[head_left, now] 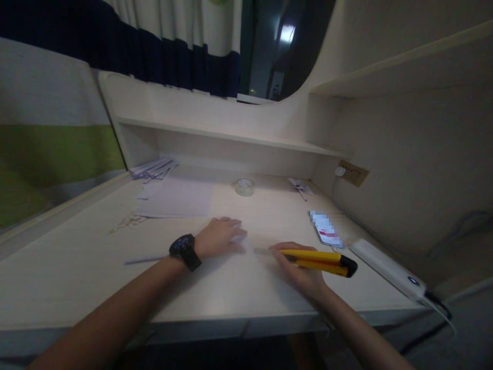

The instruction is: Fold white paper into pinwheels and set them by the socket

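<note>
My left hand (220,237), with a black watch on its wrist, lies on the desk with its fingers stretched out. Under and beside its fingertips is a small piece of white paper (246,245), mostly hard to tell from the pale desk. A yellow utility knife (318,259) with a black end is gripped in my right hand (298,275). Its blade points left toward the paper and my left fingers; whether the blade touches the paper I cannot tell. A thin paper strip or rolled stick (144,259) shows beside my left wrist.
White sheets (177,198) and a pile of folded paper strips (156,168) lie at back left, small scraps (129,222) nearer. A roll of clear tape (244,187) and a paper pinwheel shape (300,187) stand behind. At right are a phone (325,228) and a white power strip (387,267).
</note>
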A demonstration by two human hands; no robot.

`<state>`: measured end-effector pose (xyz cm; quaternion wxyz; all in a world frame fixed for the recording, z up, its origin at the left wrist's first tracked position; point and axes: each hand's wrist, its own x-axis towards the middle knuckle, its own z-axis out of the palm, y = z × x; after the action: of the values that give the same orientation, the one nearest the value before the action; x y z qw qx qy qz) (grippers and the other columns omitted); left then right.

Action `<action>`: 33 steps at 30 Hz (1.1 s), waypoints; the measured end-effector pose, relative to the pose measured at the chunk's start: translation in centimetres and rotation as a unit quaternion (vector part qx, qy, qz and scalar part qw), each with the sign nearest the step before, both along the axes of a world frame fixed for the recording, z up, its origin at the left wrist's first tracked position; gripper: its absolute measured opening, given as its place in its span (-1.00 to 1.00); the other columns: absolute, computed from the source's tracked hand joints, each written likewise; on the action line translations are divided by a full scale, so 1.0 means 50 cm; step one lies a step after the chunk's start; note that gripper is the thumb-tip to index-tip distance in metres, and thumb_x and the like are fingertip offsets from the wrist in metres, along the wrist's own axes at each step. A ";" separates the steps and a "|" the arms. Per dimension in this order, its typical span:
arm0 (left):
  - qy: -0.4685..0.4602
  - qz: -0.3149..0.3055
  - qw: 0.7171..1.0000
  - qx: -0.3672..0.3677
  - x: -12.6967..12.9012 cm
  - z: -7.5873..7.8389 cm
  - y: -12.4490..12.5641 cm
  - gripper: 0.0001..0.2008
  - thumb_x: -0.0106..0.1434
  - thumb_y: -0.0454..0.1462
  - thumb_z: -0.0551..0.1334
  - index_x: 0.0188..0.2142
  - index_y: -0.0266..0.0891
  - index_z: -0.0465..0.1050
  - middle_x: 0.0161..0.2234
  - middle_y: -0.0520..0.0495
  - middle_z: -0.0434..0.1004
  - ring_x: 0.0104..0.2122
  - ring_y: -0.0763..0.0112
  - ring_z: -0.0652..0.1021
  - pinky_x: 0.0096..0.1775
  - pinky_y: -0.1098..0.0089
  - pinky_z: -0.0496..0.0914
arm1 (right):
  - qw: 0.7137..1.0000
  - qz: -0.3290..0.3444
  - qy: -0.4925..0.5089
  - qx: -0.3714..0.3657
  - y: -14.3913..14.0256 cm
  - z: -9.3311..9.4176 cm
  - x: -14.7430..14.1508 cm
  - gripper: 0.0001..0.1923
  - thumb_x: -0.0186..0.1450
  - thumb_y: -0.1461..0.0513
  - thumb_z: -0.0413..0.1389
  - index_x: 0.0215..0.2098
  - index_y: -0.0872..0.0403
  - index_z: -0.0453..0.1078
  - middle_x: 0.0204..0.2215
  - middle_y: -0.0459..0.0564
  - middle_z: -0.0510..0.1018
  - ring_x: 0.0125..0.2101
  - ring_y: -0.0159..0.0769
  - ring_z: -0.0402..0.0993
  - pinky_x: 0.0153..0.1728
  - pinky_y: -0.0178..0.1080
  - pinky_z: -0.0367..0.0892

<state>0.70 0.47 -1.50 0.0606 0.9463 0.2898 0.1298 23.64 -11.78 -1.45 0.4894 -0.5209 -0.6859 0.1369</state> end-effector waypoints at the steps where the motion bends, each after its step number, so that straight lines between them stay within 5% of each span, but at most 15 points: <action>1: 0.002 0.029 1.000 0.005 -0.001 0.002 0.001 -0.44 0.18 0.12 0.09 0.06 -0.10 0.33 0.10 -0.23 0.31 0.04 0.01 0.34 -0.01 0.14 0.18 | 1.000 0.008 -0.002 0.002 -0.001 0.002 0.000 -0.88 0.18 0.15 0.16 -0.38 0.00 0.50 -0.41 -0.01 0.60 -0.39 -0.21 0.53 -0.30 -0.16 0.45; 5: 0.019 0.136 0.990 -0.016 -0.003 0.011 0.019 -0.35 0.14 0.09 0.14 0.12 -0.21 0.24 0.01 -0.28 0.39 -0.03 0.07 0.42 -0.06 0.24 0.25 | 1.000 0.030 0.007 0.004 -0.002 0.004 0.000 -0.87 0.20 0.16 0.14 -0.39 0.03 0.49 -0.43 -0.01 0.60 -0.43 -0.25 0.53 -0.38 -0.22 0.47; 9: 0.030 0.173 0.983 -0.055 -0.002 0.024 0.051 -0.28 0.01 0.02 0.26 0.09 -0.32 0.26 -0.03 -0.32 0.41 -0.07 0.05 0.44 -0.12 0.28 0.29 | 0.999 0.040 0.009 0.006 -0.002 0.001 0.000 -0.86 0.21 0.16 0.13 -0.38 0.05 0.49 -0.42 -0.01 0.60 -0.43 -0.29 0.53 -0.38 -0.27 0.48; 20: -0.029 0.093 0.965 -0.242 0.003 0.086 0.086 -0.30 -0.17 -0.15 0.36 0.00 -0.30 0.30 -0.04 -0.19 0.42 -0.17 0.19 0.46 -0.23 0.38 0.27 | 0.999 0.044 -0.003 0.009 -0.003 0.006 -0.001 -0.89 0.18 0.20 0.16 -0.39 0.07 0.50 -0.42 0.01 0.61 -0.41 -0.28 0.54 -0.35 -0.25 0.48; 33: -0.036 0.044 0.935 -0.349 -0.016 0.088 0.112 -0.61 -0.13 -0.09 0.35 -0.34 -0.28 0.48 -0.40 -0.05 0.56 -0.44 0.32 0.48 -0.41 0.42 0.26 | 0.999 0.028 -0.015 0.022 -0.003 -0.002 -0.001 -0.86 0.20 0.18 0.14 -0.41 0.08 0.49 -0.44 0.02 0.60 -0.42 -0.28 0.54 -0.36 -0.26 0.48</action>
<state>-0.11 6.08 2.93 0.3923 0.8465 0.3554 0.0573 23.59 -11.92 -1.54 0.4863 -0.4925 -0.7105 0.1272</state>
